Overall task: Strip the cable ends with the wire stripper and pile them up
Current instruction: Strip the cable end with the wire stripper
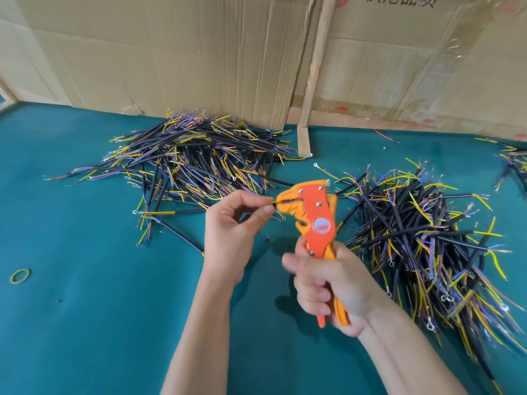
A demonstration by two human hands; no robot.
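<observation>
I'm mid-strip: my right hand [328,283] has its grip wrapped around the wire stripper [313,215], while my left hand [236,220] pinches a cable end [272,201] fed into the head, just left of it. Next I'd judge: squeeze, then pull apart.

Both forearms are bare, the left hand [231,223] and right hand [328,283] without gloves, rings or sleeves.

Teal felt-covered table [85,323]; creased brown cardboard sheets [171,52] standing behind it (printed characters at top right); upright pale wooden slat [315,67]; yellow-green rubber band [20,276] lying at left.
</observation>
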